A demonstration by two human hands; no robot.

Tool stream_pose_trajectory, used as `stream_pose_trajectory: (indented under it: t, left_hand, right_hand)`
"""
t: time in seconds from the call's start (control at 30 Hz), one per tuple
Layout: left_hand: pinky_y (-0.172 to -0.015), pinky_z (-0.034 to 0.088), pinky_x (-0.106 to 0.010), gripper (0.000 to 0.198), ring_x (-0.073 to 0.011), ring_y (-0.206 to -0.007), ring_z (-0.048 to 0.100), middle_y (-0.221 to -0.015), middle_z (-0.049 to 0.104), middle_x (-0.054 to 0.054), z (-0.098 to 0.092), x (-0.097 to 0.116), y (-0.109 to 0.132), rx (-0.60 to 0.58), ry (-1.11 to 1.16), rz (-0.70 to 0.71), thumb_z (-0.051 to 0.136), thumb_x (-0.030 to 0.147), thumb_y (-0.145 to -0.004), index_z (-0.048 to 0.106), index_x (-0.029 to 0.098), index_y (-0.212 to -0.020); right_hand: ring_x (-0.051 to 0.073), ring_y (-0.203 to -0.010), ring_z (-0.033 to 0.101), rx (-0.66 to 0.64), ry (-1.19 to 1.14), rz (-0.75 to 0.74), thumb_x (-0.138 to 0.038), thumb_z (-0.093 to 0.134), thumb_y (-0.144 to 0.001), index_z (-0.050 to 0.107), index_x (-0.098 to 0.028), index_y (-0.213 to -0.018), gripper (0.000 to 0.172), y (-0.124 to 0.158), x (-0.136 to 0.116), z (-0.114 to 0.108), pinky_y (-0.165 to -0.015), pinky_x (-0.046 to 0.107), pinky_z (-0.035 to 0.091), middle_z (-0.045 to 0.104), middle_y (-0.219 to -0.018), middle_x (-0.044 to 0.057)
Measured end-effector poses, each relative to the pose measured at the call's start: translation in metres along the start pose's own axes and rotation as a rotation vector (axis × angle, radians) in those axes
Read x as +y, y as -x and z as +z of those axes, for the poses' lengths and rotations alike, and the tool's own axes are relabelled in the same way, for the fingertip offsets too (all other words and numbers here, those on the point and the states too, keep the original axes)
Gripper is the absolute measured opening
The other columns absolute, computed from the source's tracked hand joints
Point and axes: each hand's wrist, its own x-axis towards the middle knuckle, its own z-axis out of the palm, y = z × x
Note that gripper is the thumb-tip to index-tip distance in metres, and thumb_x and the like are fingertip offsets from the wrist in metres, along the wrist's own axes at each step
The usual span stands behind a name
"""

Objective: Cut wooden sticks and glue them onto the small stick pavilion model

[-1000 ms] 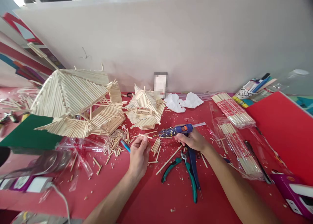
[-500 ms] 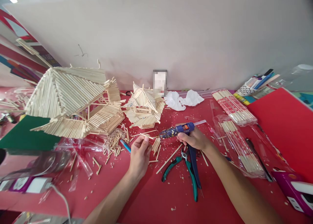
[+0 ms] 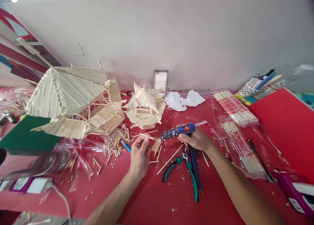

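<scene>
My left hand (image 3: pixel 139 154) pinches a short wooden stick (image 3: pixel 148 136) between thumb and fingers, just above the red table (image 3: pixel 152 198). My right hand (image 3: pixel 195 140) grips a blue glue gun (image 3: pixel 177 131), whose nozzle touches the right end of that stick. A clear glue rod (image 3: pixel 200 123) sticks out of the gun's back. Green-handled pliers (image 3: pixel 188 172) lie on the table under my right wrist. Cut stick pieces (image 3: pixel 115 143) are scattered to the left of my left hand.
A large stick-built house model (image 3: pixel 71 100) stands at the left, a smaller one (image 3: pixel 145 108) behind my hands. Packs of chopsticks (image 3: pixel 234 110) lie at the right beside a red board (image 3: pixel 287 130). White tissue (image 3: pixel 183 100) lies by the back wall. Plastic wrappers (image 3: pixel 73 149) lie front left.
The glue gun's nozzle has come up against the end of the stick in my left hand. The view shifted slightly; both hands stay almost in place.
</scene>
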Motion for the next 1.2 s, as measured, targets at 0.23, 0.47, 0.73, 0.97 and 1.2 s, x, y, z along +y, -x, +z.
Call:
stream_pose_trajectory:
  t: [0.23, 0.47, 0.73, 0.97, 1.2]
  left_hand:
    - [-0.046, 0.026, -0.016, 0.042, -0.0035, -0.052, 0.028, -0.065, 0.042, 0.006, 0.002, 0.001, 0.000, 0.009, -0.038, 0.035, 0.089, 0.040, -0.068, 0.055, 0.016, -0.070]
    - [-0.046, 0.025, -0.017, 0.044, -0.0033, -0.051, 0.027, -0.064, 0.042, 0.007, 0.002, 0.003, 0.001, 0.008, -0.052, 0.041, 0.088, 0.042, -0.069, 0.053, 0.016, -0.069]
    - [-0.046, 0.024, -0.018, 0.043, -0.0035, -0.051, 0.028, -0.065, 0.045, 0.007, 0.003, 0.002, 0.001, 0.026, -0.079, 0.039, 0.088, 0.043, -0.068, 0.054, 0.017, -0.072]
    - [-0.046, 0.023, -0.019, 0.044, -0.0039, -0.051, 0.027, -0.063, 0.042, 0.007, 0.003, 0.002, 0.001, 0.045, -0.095, 0.051, 0.088, 0.044, -0.068, 0.054, 0.016, -0.070]
    - [-0.046, 0.021, -0.019, 0.044, -0.0037, -0.050, 0.026, -0.064, 0.042, 0.007, 0.002, 0.000, 0.000, 0.037, -0.106, 0.040, 0.087, 0.045, -0.069, 0.053, 0.017, -0.071]
  right_hand:
    - [0.014, -0.054, 0.055, 0.006, -0.019, 0.008, -0.062, 0.062, -0.088, 0.063, -0.020, -0.091, 0.042, 0.001, 0.000, -0.001, -0.051, 0.027, 0.045, 0.063, -0.072, 0.001]
    - [0.013, -0.054, 0.053, -0.036, 0.015, -0.039, -0.061, 0.060, -0.089, 0.057, -0.020, -0.079, 0.042, -0.001, -0.009, -0.002, -0.051, 0.026, 0.043, 0.057, -0.068, 0.000]
    - [0.015, -0.055, 0.054, 0.025, 0.057, -0.031, -0.059, 0.060, -0.090, 0.060, -0.021, -0.080, 0.040, -0.002, -0.010, -0.003, -0.051, 0.027, 0.043, 0.059, -0.065, 0.000]
    - [0.015, -0.053, 0.053, -0.007, 0.069, -0.039, -0.058, 0.061, -0.089, 0.059, -0.022, -0.079, 0.038, -0.002, -0.015, -0.003, -0.052, 0.027, 0.040, 0.056, -0.059, -0.002]
    - [0.016, -0.053, 0.053, 0.032, 0.100, -0.056, -0.060, 0.059, -0.090, 0.059, -0.022, -0.077, 0.040, -0.004, -0.020, -0.002, -0.053, 0.027, 0.039, 0.056, -0.058, -0.002]
